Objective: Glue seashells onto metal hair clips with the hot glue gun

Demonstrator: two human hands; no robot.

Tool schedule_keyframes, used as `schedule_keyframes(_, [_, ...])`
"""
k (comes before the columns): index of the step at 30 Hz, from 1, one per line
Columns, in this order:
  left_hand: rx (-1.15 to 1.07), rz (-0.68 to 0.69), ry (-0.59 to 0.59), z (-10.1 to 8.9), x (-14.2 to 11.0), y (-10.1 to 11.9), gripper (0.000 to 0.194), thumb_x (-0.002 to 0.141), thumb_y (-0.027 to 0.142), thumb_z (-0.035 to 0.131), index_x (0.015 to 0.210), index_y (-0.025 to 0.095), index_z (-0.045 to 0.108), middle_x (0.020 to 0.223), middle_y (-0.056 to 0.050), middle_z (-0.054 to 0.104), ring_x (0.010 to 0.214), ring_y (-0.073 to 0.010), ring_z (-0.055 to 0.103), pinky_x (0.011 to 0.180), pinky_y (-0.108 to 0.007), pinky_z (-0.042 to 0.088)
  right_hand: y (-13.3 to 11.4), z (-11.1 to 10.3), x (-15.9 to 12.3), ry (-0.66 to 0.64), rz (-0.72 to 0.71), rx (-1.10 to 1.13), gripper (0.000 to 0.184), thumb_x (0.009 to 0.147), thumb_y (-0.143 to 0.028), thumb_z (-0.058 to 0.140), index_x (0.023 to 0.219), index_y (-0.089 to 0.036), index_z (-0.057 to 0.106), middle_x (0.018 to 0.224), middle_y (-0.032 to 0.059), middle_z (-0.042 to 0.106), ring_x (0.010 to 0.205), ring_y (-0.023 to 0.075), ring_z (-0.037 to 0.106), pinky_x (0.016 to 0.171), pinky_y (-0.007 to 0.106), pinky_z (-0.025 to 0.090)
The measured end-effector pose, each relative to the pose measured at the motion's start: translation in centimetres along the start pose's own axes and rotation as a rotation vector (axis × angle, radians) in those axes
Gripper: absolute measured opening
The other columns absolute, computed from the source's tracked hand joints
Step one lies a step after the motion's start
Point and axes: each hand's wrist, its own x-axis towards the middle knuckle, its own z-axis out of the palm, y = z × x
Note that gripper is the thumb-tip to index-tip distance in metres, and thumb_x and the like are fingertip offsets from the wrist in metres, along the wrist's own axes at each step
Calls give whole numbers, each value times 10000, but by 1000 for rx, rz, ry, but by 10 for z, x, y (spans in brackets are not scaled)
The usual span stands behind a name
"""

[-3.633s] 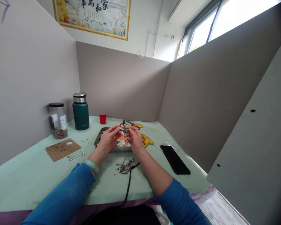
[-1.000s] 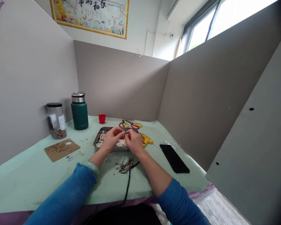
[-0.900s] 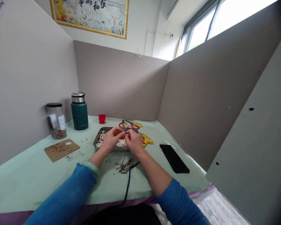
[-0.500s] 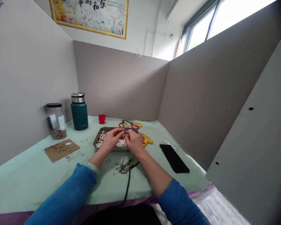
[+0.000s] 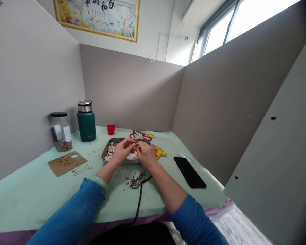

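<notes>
1. Since the earliest frame, the left hand [image 5: 121, 150] and right hand [image 5: 146, 154] have drawn closer, the gap between their fingertips closing.
2. Both hands pinch a small piece [image 5: 136, 145] between thumbs and forefingers; it is mostly hidden, so what it is cannot be told.
3. That piece is above the metal tray [image 5: 126, 162], which holds pale pieces [image 5: 132, 156] and stands on the counter [image 5: 112, 211].
4. On the near side of the tray lies a pile of metal clips [image 5: 136, 181], beside a black cord [image 5: 139, 202].
5. Right of the tray is a yellow glue gun [image 5: 160, 152]; behind are scissors [image 5: 149, 136].
6. Safety pins [image 5: 82, 169] lie beside a brown card [image 5: 66, 164], left of the clips.
</notes>
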Motion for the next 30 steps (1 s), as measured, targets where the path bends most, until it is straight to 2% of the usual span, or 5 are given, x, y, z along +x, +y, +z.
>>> schedule_keyframes(6, [10, -28, 8, -1, 1, -3, 474, 628, 469, 741, 946, 122, 677, 807, -66, 697, 678, -172, 636, 708, -342, 540, 0, 1, 0, 10, -5, -2, 178, 905, -240, 453, 874, -194, 622, 819, 49, 674, 739, 162, 603, 664, 246, 370])
schedule_keyframes(24, [-83, -74, 22, 2, -3, 7, 472, 587, 471, 774, 890, 128, 658, 666, -24, 655, 600, -147, 604, 647, -310, 534, 3, 5, -1, 52, 12, 69, 192, 909, -272, 455, 927, -201, 633, 847, 44, 682, 756, 163, 619, 680, 244, 399])
schedule_keyframes(30, [-80, -93, 27, 2, -5, 12, 499, 562, 504, 777, 873, 137, 644, 627, -22, 642, 596, -164, 614, 624, -306, 524, 2, 3, -1, 40, 18, 80, 221, 925, -283, 430, 954, -213, 638, 862, 47, 680, 776, 163, 610, 699, 241, 400])
